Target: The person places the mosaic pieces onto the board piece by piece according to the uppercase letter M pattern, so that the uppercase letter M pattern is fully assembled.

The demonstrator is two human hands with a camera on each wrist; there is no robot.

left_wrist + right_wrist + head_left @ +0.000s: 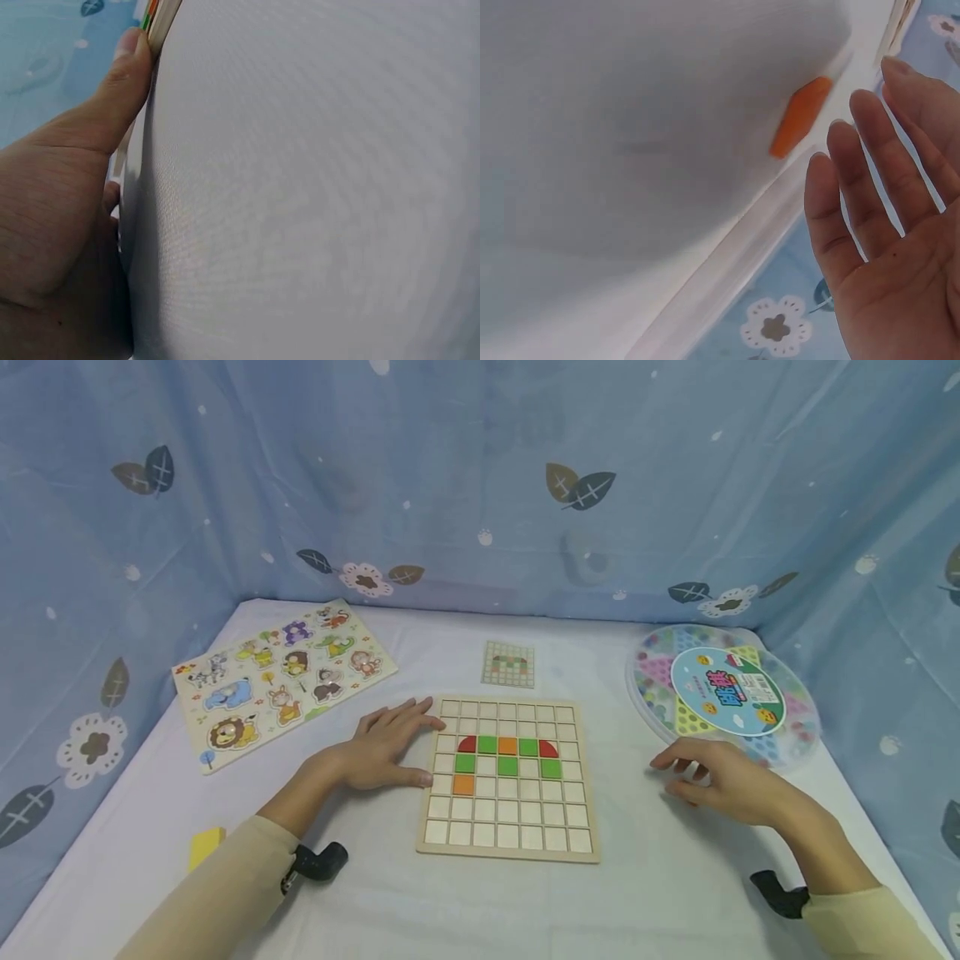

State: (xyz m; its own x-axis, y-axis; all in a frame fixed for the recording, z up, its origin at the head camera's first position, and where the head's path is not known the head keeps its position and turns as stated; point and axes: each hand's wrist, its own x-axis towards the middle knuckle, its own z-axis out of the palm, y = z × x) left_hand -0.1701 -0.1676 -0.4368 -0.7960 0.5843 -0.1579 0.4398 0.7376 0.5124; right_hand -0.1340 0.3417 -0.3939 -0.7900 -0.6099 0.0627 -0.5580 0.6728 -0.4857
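In the head view, a square wooden grid board [486, 835] lies on the white cloth. Red rounded corner pieces, green squares and an orange square [507, 746] form a row across it. Below them are more green squares [507, 766] and a lone orange square [463, 785] at the left. My left hand [382, 747] rests at the board's left edge, thumb and fingertips touching its frame, fingers spread. Right of the board, my right hand [712, 781] hovers over the cloth with relaxed fingers. An orange piece [800, 118] lies on the cloth near its fingertips in the right wrist view.
A small pattern card [508, 664] lies behind the board. At the back left is an animal puzzle board [300, 689]. A round lidded game box [727, 693] stands at the back right. Near the left sleeve sits a yellow block [206, 845]. Blue curtains surround the table.
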